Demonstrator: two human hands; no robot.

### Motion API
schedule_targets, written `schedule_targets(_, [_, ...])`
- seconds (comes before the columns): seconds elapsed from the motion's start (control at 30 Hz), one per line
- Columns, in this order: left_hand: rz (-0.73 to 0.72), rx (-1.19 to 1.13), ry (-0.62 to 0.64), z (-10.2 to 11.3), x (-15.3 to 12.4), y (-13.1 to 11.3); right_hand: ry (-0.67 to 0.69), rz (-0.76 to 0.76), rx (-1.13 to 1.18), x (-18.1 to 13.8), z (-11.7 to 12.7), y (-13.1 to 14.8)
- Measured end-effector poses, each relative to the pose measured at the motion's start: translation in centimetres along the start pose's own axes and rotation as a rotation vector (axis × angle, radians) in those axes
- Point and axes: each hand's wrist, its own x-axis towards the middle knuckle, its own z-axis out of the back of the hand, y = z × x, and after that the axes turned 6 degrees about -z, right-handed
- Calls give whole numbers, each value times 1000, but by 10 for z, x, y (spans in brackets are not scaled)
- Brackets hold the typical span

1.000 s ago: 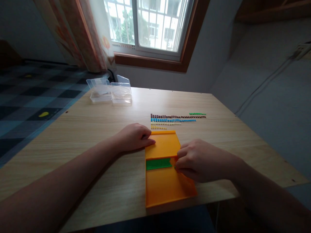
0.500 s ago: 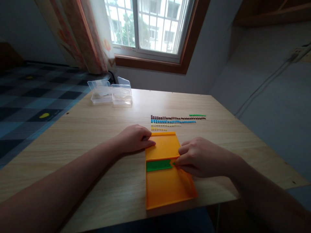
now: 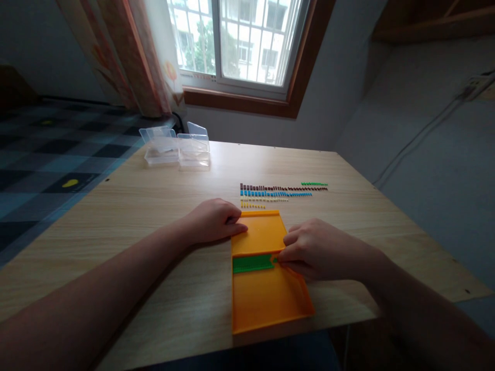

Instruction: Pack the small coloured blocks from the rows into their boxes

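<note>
An orange two-part tray (image 3: 266, 309) lies near the table's front edge, a ridge crossing it. Green pieces packed into a flat block (image 3: 252, 263) fill the strip just below that ridge, at the left side. My left hand (image 3: 216, 221) grips the tray's upper left edge, its thumb over the rim. Over the right side of the tray, my right hand (image 3: 319, 250) pinches a small green piece (image 3: 275, 260), held just right of the block. The fingers hide most of this piece.
Beyond the tray stand rows of tiny brown pieces (image 3: 278, 188), blue pieces (image 3: 270, 194), yellow pieces (image 3: 251, 205) and green pieces (image 3: 314, 184). Clear plastic boxes (image 3: 193, 154) with raised lids sit at the table's back left. A window (image 3: 251, 46) is behind the table (image 3: 154, 190).
My right hand has shifted very slightly left, bringing the small green piece a little closer to the green block. The left hand and the tray have stayed where they were.
</note>
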Motion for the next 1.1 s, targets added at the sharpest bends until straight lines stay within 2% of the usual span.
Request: schedule_targets(1.1, [-16, 1, -16, 0, -1, -2, -12, 31, -14, 2, -2, 0])
